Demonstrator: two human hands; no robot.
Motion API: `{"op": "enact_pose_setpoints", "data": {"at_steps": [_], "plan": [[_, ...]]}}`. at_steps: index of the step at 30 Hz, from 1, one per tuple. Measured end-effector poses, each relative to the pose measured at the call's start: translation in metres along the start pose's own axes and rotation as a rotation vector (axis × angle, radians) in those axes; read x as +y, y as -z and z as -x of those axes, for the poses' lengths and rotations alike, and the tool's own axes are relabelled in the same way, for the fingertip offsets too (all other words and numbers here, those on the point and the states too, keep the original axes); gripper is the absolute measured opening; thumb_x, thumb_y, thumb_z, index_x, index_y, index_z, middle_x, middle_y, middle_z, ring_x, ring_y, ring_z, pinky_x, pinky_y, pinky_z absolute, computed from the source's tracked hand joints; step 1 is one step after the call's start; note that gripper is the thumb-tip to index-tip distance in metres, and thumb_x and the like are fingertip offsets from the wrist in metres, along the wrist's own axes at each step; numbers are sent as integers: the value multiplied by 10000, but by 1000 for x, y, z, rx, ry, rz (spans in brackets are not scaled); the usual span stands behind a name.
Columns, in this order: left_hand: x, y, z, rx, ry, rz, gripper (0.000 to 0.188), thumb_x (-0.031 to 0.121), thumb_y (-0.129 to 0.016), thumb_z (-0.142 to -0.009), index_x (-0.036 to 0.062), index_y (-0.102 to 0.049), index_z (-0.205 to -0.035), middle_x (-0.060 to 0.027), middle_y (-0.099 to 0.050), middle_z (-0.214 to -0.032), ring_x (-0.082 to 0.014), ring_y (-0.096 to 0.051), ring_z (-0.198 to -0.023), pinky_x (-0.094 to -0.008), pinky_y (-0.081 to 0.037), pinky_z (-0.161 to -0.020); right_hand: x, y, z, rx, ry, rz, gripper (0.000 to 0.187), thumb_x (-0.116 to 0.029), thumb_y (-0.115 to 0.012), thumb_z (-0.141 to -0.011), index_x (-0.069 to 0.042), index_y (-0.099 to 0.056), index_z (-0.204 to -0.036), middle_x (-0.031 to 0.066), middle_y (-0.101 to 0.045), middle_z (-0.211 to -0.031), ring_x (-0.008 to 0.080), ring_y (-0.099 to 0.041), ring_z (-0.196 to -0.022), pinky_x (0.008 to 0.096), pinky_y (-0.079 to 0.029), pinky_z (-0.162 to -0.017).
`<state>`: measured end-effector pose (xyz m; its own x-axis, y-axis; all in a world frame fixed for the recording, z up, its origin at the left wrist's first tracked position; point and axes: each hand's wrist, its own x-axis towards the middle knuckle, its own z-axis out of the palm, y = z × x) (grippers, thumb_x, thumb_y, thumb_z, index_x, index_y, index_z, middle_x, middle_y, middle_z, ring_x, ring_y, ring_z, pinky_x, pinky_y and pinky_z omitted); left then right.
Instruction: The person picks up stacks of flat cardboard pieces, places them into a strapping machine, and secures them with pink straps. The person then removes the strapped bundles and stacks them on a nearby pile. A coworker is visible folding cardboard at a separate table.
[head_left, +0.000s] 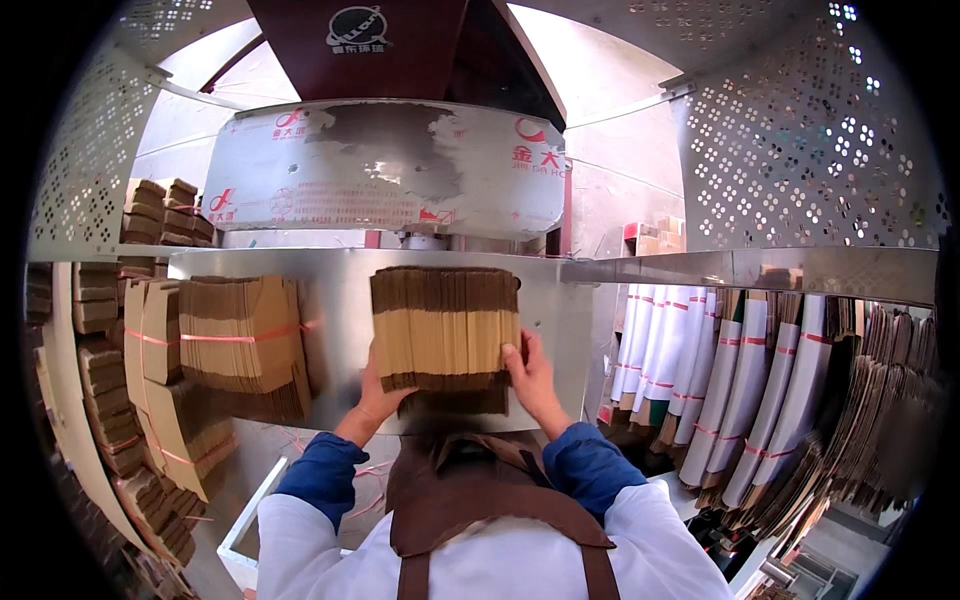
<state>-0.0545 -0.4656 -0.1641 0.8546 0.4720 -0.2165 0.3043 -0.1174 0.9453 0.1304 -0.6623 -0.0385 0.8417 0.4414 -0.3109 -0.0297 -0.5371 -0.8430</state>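
A thick stack of folded brown cardboard pieces stands on edge on the metal worktop in front of me. My left hand presses on its lower left corner, the fingers partly hidden behind the stack. On the opposite side my right hand grips the right edge, thumb on the near face. Together the two hands hold the stack between them. No strap shows around this stack. To the left lies another stack of cardboard, a tied bundle with a pink strap around it.
More strapped cardboard bundles are piled along the left. White-wrapped bundles lean on the right beside loose cardboard sheets. A metal panel with peeling film rises behind the worktop, and perforated guards flank it. A metal rail crosses at right.
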Motion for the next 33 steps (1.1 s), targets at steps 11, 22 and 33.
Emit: {"op": "enact_pose_setpoints", "data": {"at_steps": [11,22,33], "plan": [[83,-118,-105,26,-254,-67,985,97,-841,-599,29,-289,-1412,-173,-407,-1377,-345,-413,-1277,-386,-354,-1065,77,102,-71,340,-47,-251,439,-358,-471,-991,19,-502,-1212,106,-620,-1093,172,-561,-999,298,-434,-887],[68,-116,-108,-8,-145,31,974,119,-835,-625,24,-278,-1418,-184,-401,-1378,-357,-419,-1278,-378,-358,-1064,117,34,-14,284,-80,314,362,-322,-544,-942,-42,-459,-1156,262,-630,-934,484,-590,-825,520,-480,-677],[72,-108,-158,45,-189,-89,965,215,-851,-617,23,-318,-1398,-183,-410,-1361,-359,-435,-1251,-409,-368,-1059,114,44,-73,311,44,384,307,-273,-520,-943,-45,-461,-1140,263,-630,-900,483,-585,-786,544,-456,-651]]}}
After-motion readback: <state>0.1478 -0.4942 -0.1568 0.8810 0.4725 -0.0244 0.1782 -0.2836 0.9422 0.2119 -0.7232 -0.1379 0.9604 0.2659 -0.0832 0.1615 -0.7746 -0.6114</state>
